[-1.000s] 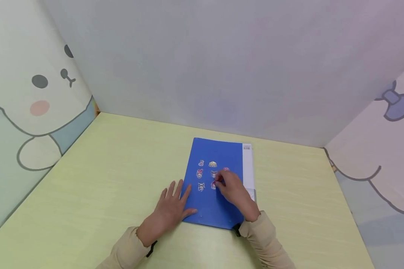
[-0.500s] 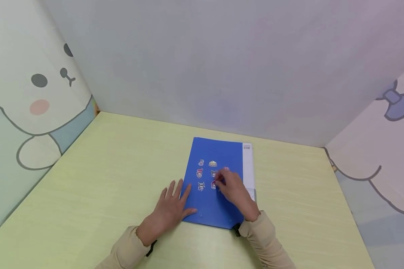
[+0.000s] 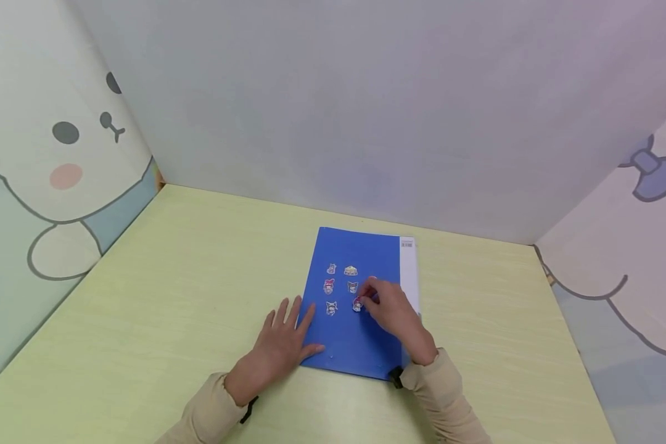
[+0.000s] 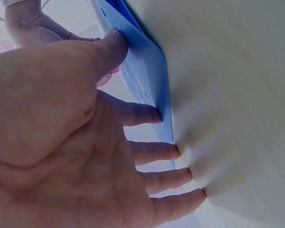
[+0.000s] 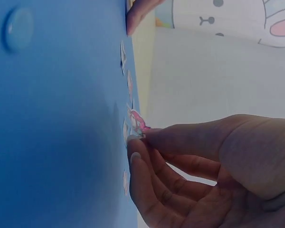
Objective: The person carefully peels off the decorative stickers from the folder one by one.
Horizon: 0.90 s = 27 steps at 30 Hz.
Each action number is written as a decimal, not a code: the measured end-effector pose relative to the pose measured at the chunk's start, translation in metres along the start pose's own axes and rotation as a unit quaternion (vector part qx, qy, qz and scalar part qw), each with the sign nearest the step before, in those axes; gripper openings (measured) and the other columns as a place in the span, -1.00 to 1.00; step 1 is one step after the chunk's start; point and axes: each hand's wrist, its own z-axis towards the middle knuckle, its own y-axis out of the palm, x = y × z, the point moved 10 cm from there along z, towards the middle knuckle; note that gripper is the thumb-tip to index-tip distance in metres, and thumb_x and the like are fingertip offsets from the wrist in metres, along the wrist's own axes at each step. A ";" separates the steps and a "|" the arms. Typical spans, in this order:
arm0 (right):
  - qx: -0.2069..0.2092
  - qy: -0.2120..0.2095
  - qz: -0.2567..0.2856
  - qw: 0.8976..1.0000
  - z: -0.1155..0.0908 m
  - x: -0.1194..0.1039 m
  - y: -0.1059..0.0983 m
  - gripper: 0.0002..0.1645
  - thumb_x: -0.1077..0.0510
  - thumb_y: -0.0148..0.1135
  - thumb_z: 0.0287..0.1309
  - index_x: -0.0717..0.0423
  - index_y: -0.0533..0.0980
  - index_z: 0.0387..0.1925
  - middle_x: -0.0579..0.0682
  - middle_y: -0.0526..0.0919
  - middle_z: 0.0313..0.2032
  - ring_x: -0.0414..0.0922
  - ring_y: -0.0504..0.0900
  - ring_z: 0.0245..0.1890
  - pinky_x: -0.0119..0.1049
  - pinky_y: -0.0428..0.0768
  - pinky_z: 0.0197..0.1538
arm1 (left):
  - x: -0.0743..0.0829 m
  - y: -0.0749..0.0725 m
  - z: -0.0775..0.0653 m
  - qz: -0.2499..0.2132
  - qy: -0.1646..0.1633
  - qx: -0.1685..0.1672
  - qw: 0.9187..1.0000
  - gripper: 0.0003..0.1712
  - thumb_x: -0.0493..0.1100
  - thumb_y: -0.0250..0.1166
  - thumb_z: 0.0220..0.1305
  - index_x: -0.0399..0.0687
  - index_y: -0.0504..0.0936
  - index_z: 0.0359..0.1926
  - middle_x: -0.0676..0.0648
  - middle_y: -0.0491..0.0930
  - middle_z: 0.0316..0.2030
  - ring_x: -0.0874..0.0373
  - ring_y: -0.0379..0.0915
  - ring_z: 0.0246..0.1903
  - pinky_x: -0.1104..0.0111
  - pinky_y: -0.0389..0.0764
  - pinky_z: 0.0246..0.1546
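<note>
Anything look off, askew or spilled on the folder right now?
Nothing looks spilled or damaged. Only the pink sticker that the right hand pinches is askew, tilted while the other visible stickers lie in rough rows on the blue folder; being held likely explains it.

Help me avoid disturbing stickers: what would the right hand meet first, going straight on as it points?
Probably the nearer dark-eared character sticker on the blue folder, though height is unclear and the right hand might pass above.
</note>
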 end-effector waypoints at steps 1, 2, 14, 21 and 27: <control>-0.001 0.000 0.000 1.000 0.000 0.001 -0.001 -0.90 0.42 0.35 0.23 0.20 0.62 -0.34 -0.01 0.68 -0.40 -0.13 0.54 -0.46 -0.27 0.55 -0.34 | 0.000 -0.001 0.000 -0.001 -0.001 -0.002 1.000 -0.13 0.29 0.26 0.38 -0.20 0.39 0.46 -0.35 0.31 0.41 -0.35 0.24 0.39 -0.17 0.41 0.27; -0.002 0.001 0.000 1.000 0.000 0.002 -0.002 -0.89 0.42 0.34 0.24 0.19 0.62 -0.35 -0.01 0.68 -0.41 -0.13 0.54 -0.46 -0.27 0.55 -0.34 | 0.000 -0.001 0.000 -0.002 -0.002 -0.005 1.000 -0.13 0.29 0.25 0.38 -0.20 0.39 0.46 -0.34 0.30 0.42 -0.35 0.23 0.39 -0.17 0.41 0.28; -0.011 0.051 0.009 0.999 -0.004 0.021 -0.024 -0.96 0.35 0.30 0.32 0.30 0.59 -0.25 0.04 0.68 -0.33 -0.10 0.58 -0.37 -0.21 0.62 -0.24 | 0.001 -0.002 -0.001 -0.013 0.005 0.006 1.000 -0.16 0.26 0.27 0.38 -0.22 0.41 0.44 -0.35 0.32 0.40 -0.34 0.24 0.39 -0.17 0.40 0.27; -0.007 0.065 0.010 0.998 -0.005 0.031 -0.037 -0.96 0.35 0.29 0.33 0.30 0.58 -0.23 0.05 0.66 -0.34 -0.07 0.60 -0.36 -0.18 0.64 -0.23 | 0.002 -0.003 -0.002 -0.002 0.009 0.017 1.000 -0.15 0.27 0.27 0.37 -0.21 0.41 0.44 -0.35 0.34 0.39 -0.34 0.26 0.37 -0.15 0.42 0.25; -0.009 0.070 0.005 0.997 -0.007 0.040 -0.046 -0.95 0.34 0.25 0.35 0.31 0.58 -0.22 0.08 0.68 -0.30 -0.03 0.63 -0.32 -0.13 0.67 -0.19 | 0.001 -0.002 -0.002 -0.012 0.006 0.012 1.000 -0.15 0.26 0.27 0.38 -0.22 0.41 0.44 -0.36 0.32 0.39 -0.35 0.25 0.38 -0.17 0.41 0.26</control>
